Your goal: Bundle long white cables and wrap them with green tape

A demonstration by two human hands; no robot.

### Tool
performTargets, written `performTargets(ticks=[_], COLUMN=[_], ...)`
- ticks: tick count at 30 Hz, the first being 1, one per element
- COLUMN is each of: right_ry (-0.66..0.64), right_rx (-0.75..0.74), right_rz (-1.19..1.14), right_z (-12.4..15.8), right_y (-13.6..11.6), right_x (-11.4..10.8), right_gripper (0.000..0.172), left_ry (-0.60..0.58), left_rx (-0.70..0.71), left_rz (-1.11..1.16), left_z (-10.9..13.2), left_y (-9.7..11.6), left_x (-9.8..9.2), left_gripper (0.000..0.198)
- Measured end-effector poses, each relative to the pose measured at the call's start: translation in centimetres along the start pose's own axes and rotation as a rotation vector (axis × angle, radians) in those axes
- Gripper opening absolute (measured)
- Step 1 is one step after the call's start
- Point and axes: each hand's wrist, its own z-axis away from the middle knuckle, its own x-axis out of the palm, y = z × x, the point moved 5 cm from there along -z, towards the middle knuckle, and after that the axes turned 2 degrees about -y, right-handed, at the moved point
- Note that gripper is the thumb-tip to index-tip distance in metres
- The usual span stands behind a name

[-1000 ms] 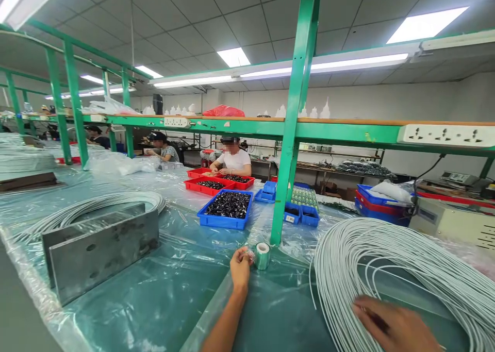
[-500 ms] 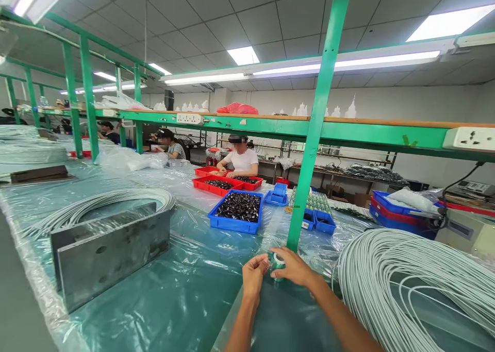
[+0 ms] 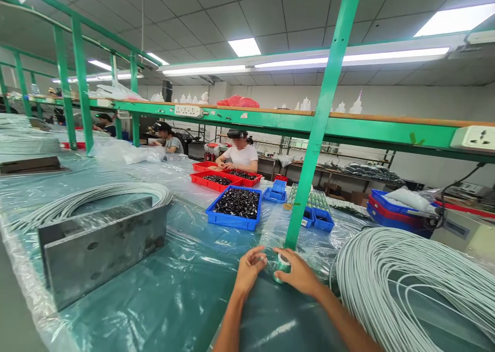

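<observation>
A small roll of clear tape (image 3: 281,267) stands on the plastic-covered green table (image 3: 174,295), just in front of the green post (image 3: 309,171). My right hand (image 3: 299,273) is wrapped round the roll. My left hand (image 3: 249,267) is right beside it on the left, fingers pinched at what looks like the tape's loose end; the end itself is too small to make out. A big coil of grey-white cable (image 3: 410,285) lies to the right of my right forearm.
A steel angle block (image 3: 100,246) stands at the left, a second cable coil (image 3: 93,197) behind it. Blue bins (image 3: 234,207) and red trays (image 3: 216,179) of black parts sit further back. A seated person (image 3: 238,153) and others work across the table. A machine (image 3: 464,228) stands at the right.
My right hand left the cable coil a second ago and came over to grip the tape roll. Since then both hands stay at the roll; my left fingers have drawn slightly away from it.
</observation>
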Motion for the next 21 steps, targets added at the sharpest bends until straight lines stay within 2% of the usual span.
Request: performTargets(ticks=[3,6,8,12,15,17,18,21], right_ry=[0.058,0.14,0.202,0.253,0.189,0.139,0.131,0.203], right_rx=[0.02,0.078,0.137,0.234,0.207,0.122,0.073,-0.006], right_rz=[0.052,0.123,0.169,0.238,0.273,0.301,0.32,0.41], right_z=[-0.2,-0.8,-1.4,-2.5,-2.5,-1.9,-1.3,1.2], right_y=[-0.3,-0.8,-1.1,-1.7,-2.1,-2.4,-2.5,-1.4], right_x=[0.1,0.4,0.6,1.2,0.6,-0.8,-1.9,-7.2], right_gripper=[0.059,0.06,0.059,0.056,0.072,0.083,0.082,0.055], left_ry=[0.048,0.221,0.293,0.277,0.257,0.265,0.274,0.316], left_rx=[0.021,0.018,0.007,0.011,0.013,0.008,0.005,0.004], left_rz=[-0.071,-0.158,-0.224,-0.35,-0.43,-0.477,-0.5,-0.566], left_z=[-0.2,-0.7,-1.0,-1.4,-1.4,-1.3,-1.3,-0.9], left_y=[0.4,0.6,0.6,0.9,1.3,1.7,1.9,2.7], left_x=[-0.6,-2.2,-3.0,-3.0,-2.6,-2.4,-2.4,-2.3], left_gripper=[0.031,0.03,0.034,0.031,0.029,0.031,0.031,0.032])
